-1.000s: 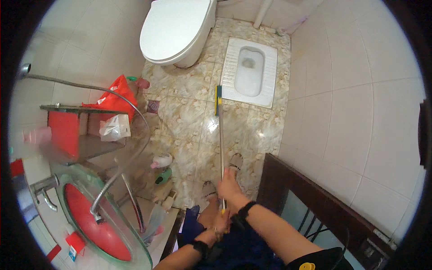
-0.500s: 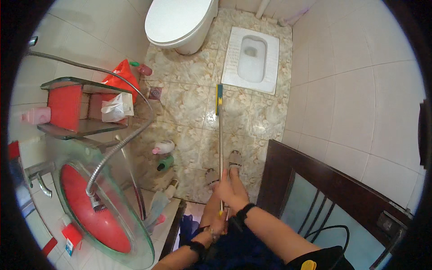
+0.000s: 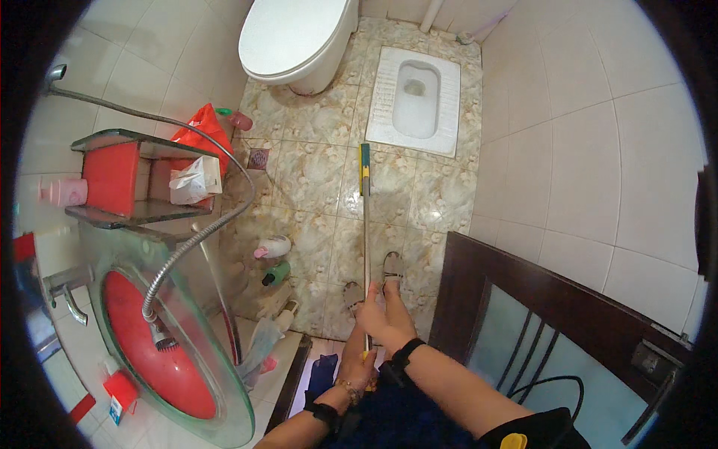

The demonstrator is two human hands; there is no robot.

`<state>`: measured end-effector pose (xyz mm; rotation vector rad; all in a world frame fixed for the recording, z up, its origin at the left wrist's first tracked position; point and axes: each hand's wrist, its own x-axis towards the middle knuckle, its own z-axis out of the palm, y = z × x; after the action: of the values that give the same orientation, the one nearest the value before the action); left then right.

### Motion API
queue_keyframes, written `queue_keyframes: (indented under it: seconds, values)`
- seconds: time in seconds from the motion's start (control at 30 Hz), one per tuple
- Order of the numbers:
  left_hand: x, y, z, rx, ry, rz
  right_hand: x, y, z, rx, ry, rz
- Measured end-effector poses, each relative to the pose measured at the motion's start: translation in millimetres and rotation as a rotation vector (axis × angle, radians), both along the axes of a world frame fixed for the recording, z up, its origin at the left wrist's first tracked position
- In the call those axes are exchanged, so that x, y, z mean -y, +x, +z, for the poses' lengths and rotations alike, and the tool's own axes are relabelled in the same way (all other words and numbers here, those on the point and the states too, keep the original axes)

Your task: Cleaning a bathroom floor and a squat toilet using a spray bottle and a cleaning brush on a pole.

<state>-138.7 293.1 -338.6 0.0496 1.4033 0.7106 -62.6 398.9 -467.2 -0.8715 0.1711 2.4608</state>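
Observation:
Both my hands grip the thin metal handle of a floor squeegee [image 3: 366, 224] that reaches out over the patterned floor tiles. My right hand [image 3: 384, 318] is closed round the handle higher up, with a black band at the wrist. My left hand [image 3: 355, 368] is closed on the handle's near end, close to my body. The tool's blue and yellow head [image 3: 365, 168] rests on the floor in front of the white squat pan [image 3: 415, 101]. My two sandalled feet [image 3: 372, 280] stand either side of the handle.
A white sitting toilet [image 3: 295, 37] stands at the back left. A red basin with a glass rim [image 3: 161, 352], a shower hose and a glass shelf fill the left. Bottles [image 3: 273, 258] lie by the basin's base. A dark wooden door [image 3: 553, 329] stands open at right.
The view has shifted slightly down and right. The squeegee head sits a little closer to me on the floor, and my hands keep the same grip.

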Motion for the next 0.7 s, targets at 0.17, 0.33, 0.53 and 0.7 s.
queue_keyframes:
  seconds: [0.17, 0.33, 0.53, 0.7]
  values:
    - [-52.4, -8.3, -11.7, 0.069, -0.094, -0.24, -16.4, 32.2, -56.0, 0.118, 0.503, 0.132]
    - [-59.8, 3.7, 37.3, -0.169, -0.007, -0.283, -32.0, -0.1, 58.4, 1.102, 0.484, 0.966]
    - [-42.1, 32.6, -11.0, 0.463, -0.259, -0.15, -48.4, 47.1, 59.9, 1.436, 0.482, 1.033]
    - [-50.7, 11.7, 21.7, 0.271, -0.235, -0.046, -73.2, -13.0, 94.6, 1.222, 0.326, 1.12]
